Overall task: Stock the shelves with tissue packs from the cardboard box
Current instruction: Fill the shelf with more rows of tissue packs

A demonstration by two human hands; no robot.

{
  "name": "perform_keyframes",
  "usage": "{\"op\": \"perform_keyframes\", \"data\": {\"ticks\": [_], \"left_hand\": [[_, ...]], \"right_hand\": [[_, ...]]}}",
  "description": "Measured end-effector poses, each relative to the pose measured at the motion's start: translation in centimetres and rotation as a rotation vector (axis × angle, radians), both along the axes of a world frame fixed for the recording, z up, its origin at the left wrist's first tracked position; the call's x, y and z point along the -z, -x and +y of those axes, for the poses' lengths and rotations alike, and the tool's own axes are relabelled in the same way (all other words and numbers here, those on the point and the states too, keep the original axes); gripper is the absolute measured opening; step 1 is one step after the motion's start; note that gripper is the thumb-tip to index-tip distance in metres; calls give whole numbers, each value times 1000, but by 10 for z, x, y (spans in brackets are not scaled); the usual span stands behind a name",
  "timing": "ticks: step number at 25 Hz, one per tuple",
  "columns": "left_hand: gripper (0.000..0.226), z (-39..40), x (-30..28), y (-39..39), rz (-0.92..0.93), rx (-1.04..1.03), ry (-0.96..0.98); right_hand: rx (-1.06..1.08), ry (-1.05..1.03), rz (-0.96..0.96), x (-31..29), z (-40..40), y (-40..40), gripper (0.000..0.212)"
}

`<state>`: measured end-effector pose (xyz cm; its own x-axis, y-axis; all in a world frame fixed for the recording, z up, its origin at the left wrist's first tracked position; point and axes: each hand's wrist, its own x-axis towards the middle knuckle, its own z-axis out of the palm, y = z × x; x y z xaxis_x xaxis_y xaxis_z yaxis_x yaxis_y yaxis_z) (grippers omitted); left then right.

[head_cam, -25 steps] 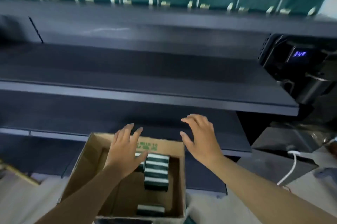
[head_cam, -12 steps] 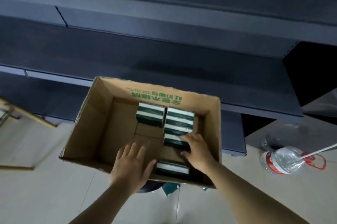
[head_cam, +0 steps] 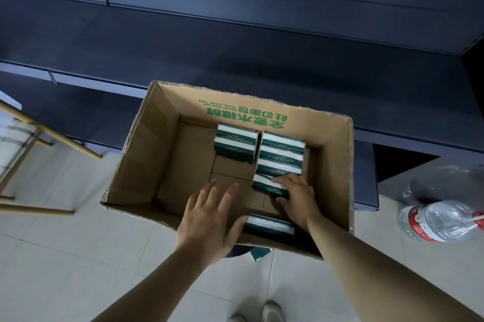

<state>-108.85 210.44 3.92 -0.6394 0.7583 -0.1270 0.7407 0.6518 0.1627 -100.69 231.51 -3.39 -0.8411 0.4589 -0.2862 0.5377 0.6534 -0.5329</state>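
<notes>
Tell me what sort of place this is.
Probably a small shop or its stockroom. Long dark metal shelves stand bare in tiers, an open brown cardboard box on the pale tiled floor holds green-and-white tissue packs, and the right hand grips one.

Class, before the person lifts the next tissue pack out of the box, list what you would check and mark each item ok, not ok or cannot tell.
1. Right hand on a pack: ok, fingers lie over the nearest pack in the right-hand row.
2. Firm grip on that pack: cannot tell, the fingers hide its near edge.
3. Left hand free: ok, open over the box floor, thumb beside the loose pack.
4. Box open at the top: ok.
5. Shelf has bare space: ok.
6. Bottle out of the way: ok, on the floor right of the box.
</notes>
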Motion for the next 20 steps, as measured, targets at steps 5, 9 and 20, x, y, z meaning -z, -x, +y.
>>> {"op": "perform_keyframes", "data": {"ticks": [5,9,20], "left_hand": [[63,1,-1,-1,-13,2,12],[66,-1,-3,-2,-60,-26,37],[85,-17,-98,65,24,-141,-82]], "right_hand": [[-29,-34,11,0,2,-1,46],[-6,-77,45,-11,-2,-4,40],[-72,-195,386,-171,-18,37,35]]}}
